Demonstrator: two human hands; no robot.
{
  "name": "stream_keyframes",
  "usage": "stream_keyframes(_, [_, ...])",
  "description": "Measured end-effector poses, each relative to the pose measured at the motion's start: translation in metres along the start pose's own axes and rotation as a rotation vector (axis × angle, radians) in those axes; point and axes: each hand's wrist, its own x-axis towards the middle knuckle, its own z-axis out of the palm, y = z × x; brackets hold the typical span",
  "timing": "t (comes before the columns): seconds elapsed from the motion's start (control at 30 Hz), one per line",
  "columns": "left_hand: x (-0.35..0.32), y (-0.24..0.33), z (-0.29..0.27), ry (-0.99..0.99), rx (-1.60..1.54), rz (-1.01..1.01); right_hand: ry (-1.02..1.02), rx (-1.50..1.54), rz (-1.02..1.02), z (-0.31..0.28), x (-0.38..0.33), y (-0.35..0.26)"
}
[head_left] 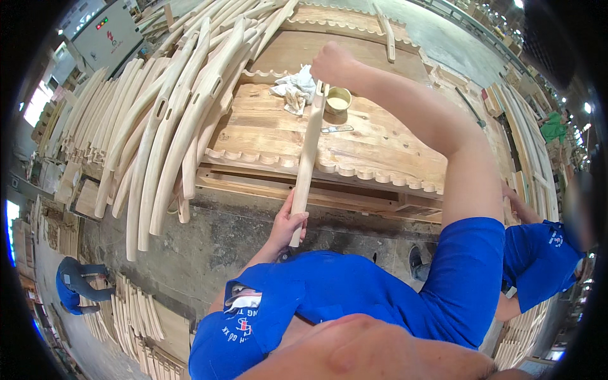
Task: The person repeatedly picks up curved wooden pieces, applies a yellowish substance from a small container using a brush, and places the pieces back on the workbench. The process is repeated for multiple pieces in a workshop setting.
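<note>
A long curved wooden piece (308, 149) with a slot near its far end stretches from my body out over the wooden worktop (373, 149). My left hand (286, 225) grips its near end, just off the worktop's front edge. My right hand (334, 63) is closed around its far end, arm fully stretched. Right beside that hand sit a small round cup of pale paste (338, 100) and a crumpled white rag (295, 88). A small metal tool (337, 129) lies flat on the boards to the right of the piece.
A large stack of similar curved wooden pieces (168, 120) leans over the worktop's left side. More pieces (136, 316) are piled on the floor at lower left, where a person in blue (79, 285) bends. Another person in blue (541, 253) stands at my right. A grey cabinet (107, 35) stands at back left.
</note>
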Motion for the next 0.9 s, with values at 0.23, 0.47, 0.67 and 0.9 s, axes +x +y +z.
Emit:
stream_keyframes(0.23, [0.003, -0.002, 0.004, -0.053, -0.016, 0.048, -0.002, 0.058, 0.087, -0.004, -0.001, 0.019])
stream_keyframes(0.47, [0.005, -0.006, -0.003, -0.085, -0.007, 0.070, 0.017, 0.556, 0.426, 0.044, -0.064, 0.028])
stream_keyframes(0.67, [0.005, -0.005, -0.002, -0.081, -0.019, 0.035, 0.270, 1.088, 0.857, 0.129, -0.090, -0.038])
stream_keyframes(0.9, [0.003, -0.003, -0.003, -0.064, -0.014, 0.044, 0.494, 1.139, 0.970, 0.134, -0.068, -0.077])
